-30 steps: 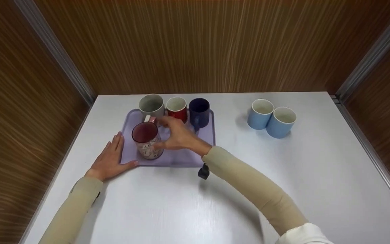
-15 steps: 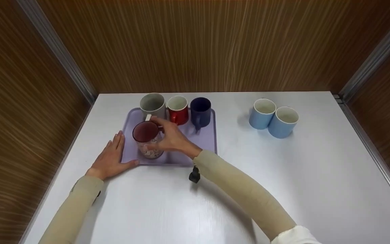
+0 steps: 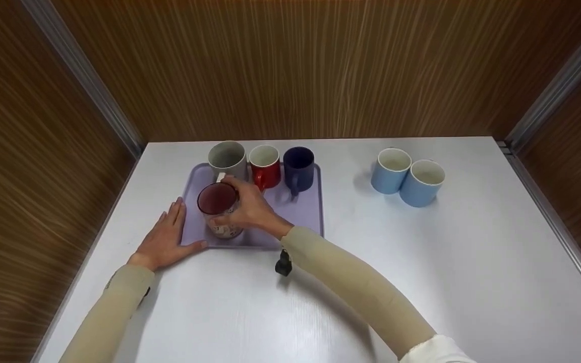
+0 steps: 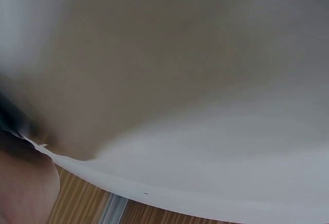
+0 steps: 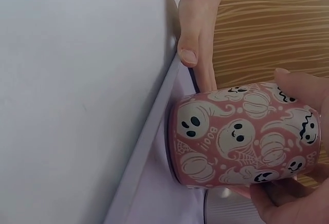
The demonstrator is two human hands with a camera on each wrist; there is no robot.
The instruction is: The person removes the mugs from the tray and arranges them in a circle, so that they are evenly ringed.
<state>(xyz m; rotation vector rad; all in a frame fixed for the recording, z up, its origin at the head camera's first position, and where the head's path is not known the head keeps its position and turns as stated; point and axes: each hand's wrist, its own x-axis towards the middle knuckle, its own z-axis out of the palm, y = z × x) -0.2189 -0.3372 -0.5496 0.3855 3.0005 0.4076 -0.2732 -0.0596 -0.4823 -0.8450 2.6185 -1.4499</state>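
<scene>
My right hand grips a pink mug patterned with white ghosts and pumpkins, its inside dark red. The mug stands upright at the front left of a lilac tray, with thumb and fingers on either side of its body. My left hand lies flat at the tray's front left corner, fingers along the left edge and thumb at the front edge. Behind the pink mug, a grey mug, a red mug and a navy mug form a row along the tray's back.
Two light blue mugs stand side by side on the white table, right of the tray. Wood-grain panels enclose the table at the back and both sides. The left wrist view is mostly blurred white surface and shadow.
My right hand has moved slightly left and its fingers have closed round the pink mug, uncovering the red mug's handle. The mug and my left hand have stayed in place.
</scene>
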